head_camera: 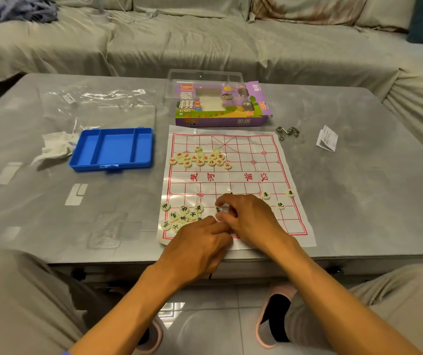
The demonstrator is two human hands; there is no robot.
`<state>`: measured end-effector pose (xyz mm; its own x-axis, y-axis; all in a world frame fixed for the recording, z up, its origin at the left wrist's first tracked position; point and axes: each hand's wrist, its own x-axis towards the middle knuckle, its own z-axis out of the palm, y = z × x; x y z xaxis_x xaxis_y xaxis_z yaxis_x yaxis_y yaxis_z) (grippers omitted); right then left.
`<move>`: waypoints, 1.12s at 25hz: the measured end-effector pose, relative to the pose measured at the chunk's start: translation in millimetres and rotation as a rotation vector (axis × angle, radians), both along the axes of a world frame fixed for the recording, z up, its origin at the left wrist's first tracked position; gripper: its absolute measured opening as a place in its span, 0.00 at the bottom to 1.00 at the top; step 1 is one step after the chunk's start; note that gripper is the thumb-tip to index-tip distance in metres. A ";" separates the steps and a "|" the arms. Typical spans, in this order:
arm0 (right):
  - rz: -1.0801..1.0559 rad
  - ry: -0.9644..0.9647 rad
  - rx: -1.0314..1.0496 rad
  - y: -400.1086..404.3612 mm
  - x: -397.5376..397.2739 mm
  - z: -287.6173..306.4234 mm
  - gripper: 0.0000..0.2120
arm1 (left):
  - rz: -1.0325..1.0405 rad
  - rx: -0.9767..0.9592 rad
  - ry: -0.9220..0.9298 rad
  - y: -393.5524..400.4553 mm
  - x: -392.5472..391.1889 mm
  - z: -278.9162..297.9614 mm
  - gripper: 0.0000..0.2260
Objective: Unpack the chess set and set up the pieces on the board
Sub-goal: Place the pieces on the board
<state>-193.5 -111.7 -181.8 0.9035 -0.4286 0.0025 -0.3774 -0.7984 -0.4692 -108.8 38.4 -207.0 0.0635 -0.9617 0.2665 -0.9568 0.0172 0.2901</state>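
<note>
Sorting the black-marked pieces (183,217) on the near half of the paper board (233,185), the person works with both hands low over the near rows: the right hand (250,216) curls its fingers to pinch one piece (218,209), while the left hand (200,242) lies beside it with fingers bent toward the same spot, and whether it holds anything cannot be told. The red-marked pieces (200,158) sit heaped on the far half, and the blue tray (111,149) rests on the surface left of the board. Next, judging by the layout, the pinched piece needs setting squarely on a line crossing.
</note>
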 end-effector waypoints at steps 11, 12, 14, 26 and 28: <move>0.065 -0.015 0.072 3.4 8.1 4.5 0.08 | -0.023 0.070 0.110 14.8 14.5 8.9 0.07; 0.091 0.023 0.099 2.1 3.6 4.6 0.08 | -0.018 0.075 0.123 15.6 16.5 10.4 0.07; 0.149 0.069 0.109 0.8 0.3 5.1 0.11 | -0.006 0.078 0.134 16.6 18.7 13.4 0.07; 0.161 0.071 0.034 1.4 -3.6 5.1 0.12 | 0.031 0.088 0.186 17.5 18.9 18.3 0.08; 0.142 0.090 0.055 -5.6 -10.3 8.6 0.11 | 0.026 0.084 0.205 19.0 20.2 18.2 0.07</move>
